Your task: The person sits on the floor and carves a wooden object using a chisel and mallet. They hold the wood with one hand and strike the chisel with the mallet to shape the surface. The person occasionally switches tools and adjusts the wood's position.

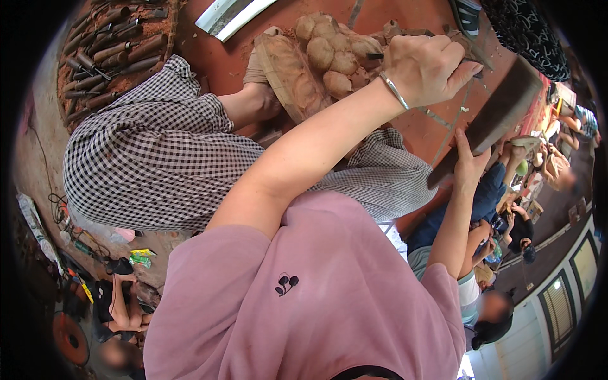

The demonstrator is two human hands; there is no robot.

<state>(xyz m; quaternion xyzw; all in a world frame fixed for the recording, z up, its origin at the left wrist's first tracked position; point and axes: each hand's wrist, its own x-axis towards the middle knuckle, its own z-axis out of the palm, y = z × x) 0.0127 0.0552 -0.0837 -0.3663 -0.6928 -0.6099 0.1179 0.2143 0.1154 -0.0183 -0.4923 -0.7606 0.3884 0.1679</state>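
Observation:
A brown wood carving [345,62] with several rounded lumps lies on the floor in front of me, its long ridged side [292,77] beside my bare foot. My left hand [423,68], with a silver bangle at the wrist, is closed in a fist over the carving's right side. From that fist a thin dark chisel [375,56] points left at the rounded lumps; most of its handle is hidden by the fingers. To the right, my right hand [470,161] is wrapped round the lower part of a dark wooden mallet [497,114], whose broad head slants up and away, apart from the chisel.
Several wood-handled carving tools [120,54] lie in a shallow tray at the far left. A pale metal-like strip [233,18] is on the red tile floor. Another person's patterned trouser leg [529,35] is close at upper right; other people sit farther right and at lower left.

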